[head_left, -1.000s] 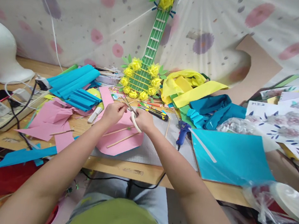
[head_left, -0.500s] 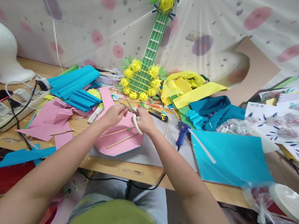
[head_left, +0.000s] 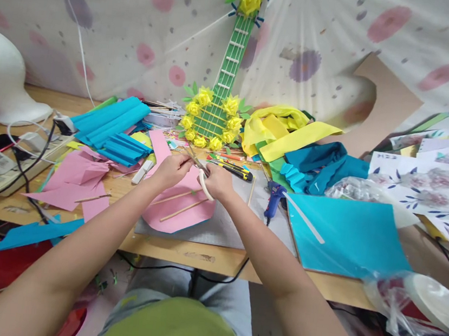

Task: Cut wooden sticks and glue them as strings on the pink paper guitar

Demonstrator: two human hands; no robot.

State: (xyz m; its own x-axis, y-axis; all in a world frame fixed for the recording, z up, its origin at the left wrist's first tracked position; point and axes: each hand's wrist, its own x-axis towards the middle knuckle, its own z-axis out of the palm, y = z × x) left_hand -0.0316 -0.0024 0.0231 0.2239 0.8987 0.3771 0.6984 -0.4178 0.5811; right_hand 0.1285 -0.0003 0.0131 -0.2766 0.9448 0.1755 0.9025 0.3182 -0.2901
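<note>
My right hand [head_left: 217,181] grips a pair of scissors [head_left: 201,172] with white handles, the blades pointing up and left. My left hand [head_left: 172,170] is closed in a pinch right at the blades, holding a small thin piece I cannot make out. Both hands hover over a pink paper sheet [head_left: 181,206] with two thin wooden sticks [head_left: 181,210] lying on it, on a grey cutting mat [head_left: 221,227]. Behind them stands a green paper guitar [head_left: 217,110] ringed with yellow paper flowers.
Blue folded paper [head_left: 111,124] and pink scraps [head_left: 76,177] lie at left by a power strip [head_left: 11,172]. A blue glue gun [head_left: 273,198], a utility knife [head_left: 234,170], a blue board [head_left: 347,237], yellow and teal paper [head_left: 293,138] and flowered sheets [head_left: 427,182] crowd the right.
The hands stay together; the scissors' blades tilt slightly as my right hand works them. Nothing else has moved.
</note>
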